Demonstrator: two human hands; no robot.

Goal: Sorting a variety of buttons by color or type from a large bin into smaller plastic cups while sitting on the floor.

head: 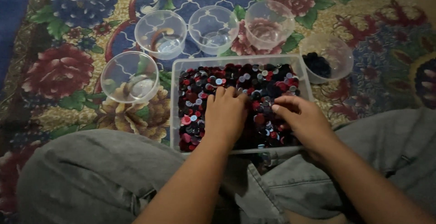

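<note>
A clear rectangular tub (174,76) sits on the carpet between my knees, filled with many small buttons (254,81) in red, black, blue and white. My left hand (225,115) lies palm down on the buttons in the tub's middle, fingers spread slightly. My right hand (302,117) rests at the tub's right side, its fingertips curled into the pile. Whether it pinches a button is hidden.
Several clear round cups ring the tub: one at the left (130,76), three along the back (161,34) (213,29) (269,24). A cup at the right (337,51) holds dark buttons (316,64). My legs in grey trousers (86,169) flank the tub on the floral carpet (59,69).
</note>
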